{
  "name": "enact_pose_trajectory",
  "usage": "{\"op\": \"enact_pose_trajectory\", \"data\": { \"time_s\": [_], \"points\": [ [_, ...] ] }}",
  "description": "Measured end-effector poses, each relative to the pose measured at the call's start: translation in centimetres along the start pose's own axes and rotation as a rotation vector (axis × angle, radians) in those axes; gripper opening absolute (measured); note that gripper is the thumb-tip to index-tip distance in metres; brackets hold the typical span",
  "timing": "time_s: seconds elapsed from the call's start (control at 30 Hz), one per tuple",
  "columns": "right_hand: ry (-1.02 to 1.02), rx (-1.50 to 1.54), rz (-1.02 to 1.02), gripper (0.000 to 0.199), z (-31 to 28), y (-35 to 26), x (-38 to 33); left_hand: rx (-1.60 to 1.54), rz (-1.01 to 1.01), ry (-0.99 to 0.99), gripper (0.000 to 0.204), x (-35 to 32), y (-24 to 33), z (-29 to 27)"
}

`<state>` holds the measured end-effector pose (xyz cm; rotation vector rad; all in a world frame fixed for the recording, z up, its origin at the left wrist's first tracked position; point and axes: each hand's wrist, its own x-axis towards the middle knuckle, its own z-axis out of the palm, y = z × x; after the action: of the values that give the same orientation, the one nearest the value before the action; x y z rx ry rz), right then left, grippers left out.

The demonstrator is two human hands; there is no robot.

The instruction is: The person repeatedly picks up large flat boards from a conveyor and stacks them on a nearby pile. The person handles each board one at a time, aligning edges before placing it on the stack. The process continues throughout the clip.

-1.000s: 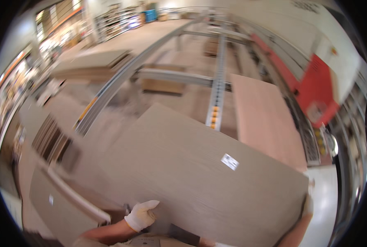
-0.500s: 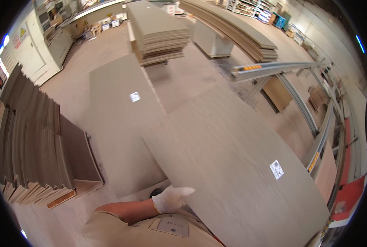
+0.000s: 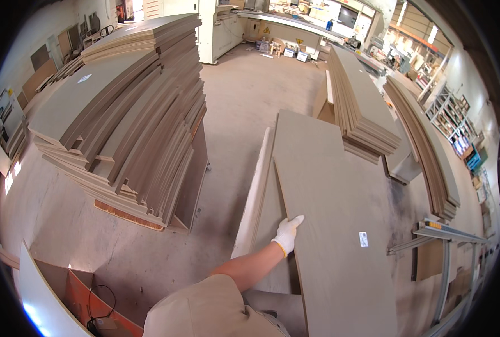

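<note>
In the head view, the white-gloved left hand (image 3: 287, 234) grips the left edge of a long grey fibreboard panel (image 3: 331, 208), which lies over a lower pale board (image 3: 254, 196) above the dusty concrete workshop floor (image 3: 244, 106). A tall fanned stack of brown boards (image 3: 132, 112) stands to the left. The right hand is out of sight.

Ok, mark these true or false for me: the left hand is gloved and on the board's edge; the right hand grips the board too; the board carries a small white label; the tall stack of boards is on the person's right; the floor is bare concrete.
1. The left hand wears a white glove and rests on the left edge of the board. True.
2. The right hand grips the board as well. False: the right hand is not in view.
3. The board carries a small white label. True.
4. The tall fanned stack stands on the person's right. False: it stands on the left.
5. The floor looks like bare concrete. True.
</note>
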<state>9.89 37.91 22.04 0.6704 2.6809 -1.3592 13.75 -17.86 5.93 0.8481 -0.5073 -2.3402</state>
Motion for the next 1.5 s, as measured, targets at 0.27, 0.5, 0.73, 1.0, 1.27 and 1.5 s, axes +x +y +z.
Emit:
{"op": "enact_pose_trajectory", "data": {
  "time_s": [0.27,0.5,0.73,1.0,1.27,1.5],
  "points": [
    [0.024,0.316,0.258,0.058,12.9,-9.5,-6.5,0.172,0.246,0.058,0.059,4.5,3.6,1.0],
    [-0.336,0.623,0.243,0.018,22.4,-2.0,0.9,0.337,0.364,-0.081,0.080,2.9,2.8,-2.4],
    [-0.420,0.609,0.351,0.017,26.0,-3.4,-3.6,0.780,0.396,-0.025,0.083,5.8,8.8,-3.7],
    [-0.629,0.347,0.391,0.025,23.9,-5.3,-8.1,1.218,0.413,0.032,0.082,3.9,12.5,-2.5],
    [-0.145,-0.400,-0.490,0.027,21.8,-3.9,1.8,1.485,0.412,0.190,0.079,-6.8,4.9,-6.4],
    [-0.191,-0.205,-0.681,0.050,28.9,-6.9,-3.9,1.578,0.745,0.216,0.074,-13.6,10.5,-3.8]
  ]
}}
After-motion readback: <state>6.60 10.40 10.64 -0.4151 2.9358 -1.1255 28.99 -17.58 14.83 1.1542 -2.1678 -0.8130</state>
